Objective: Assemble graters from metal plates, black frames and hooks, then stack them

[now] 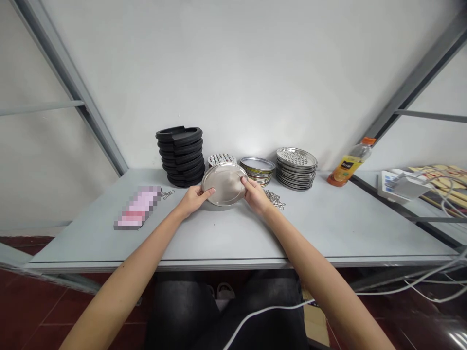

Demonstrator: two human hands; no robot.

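We're holding one round steel disc (225, 183) between both hands. Left hand (193, 200) is closed on its near-left rim, right hand (256, 195) on its near-right rim. Thumbs are lying on the top face; fingers are curling underneath, out of sight. Disc is tilting its face toward us. Can't tell if its lower edge is touching the table (328, 233).

Main risk: we're gripping a smooth rim with little contact, so a weak or uneven squeeze could let it slip. Swinging it back could clip the black ring stack (180, 156). Right wrist is working close to the chain pile (273, 199), so a snag is possible.

Counts, going outward: 1 disc in hand, 2 chain bunches including the left hook bunch (168, 195), 4 stacks. Black rings are about 10, exact count unclear. Also seeing 1 pixelated pink packet (137, 208), 1 juice bottle (350, 163), 1 power strip (396, 187).
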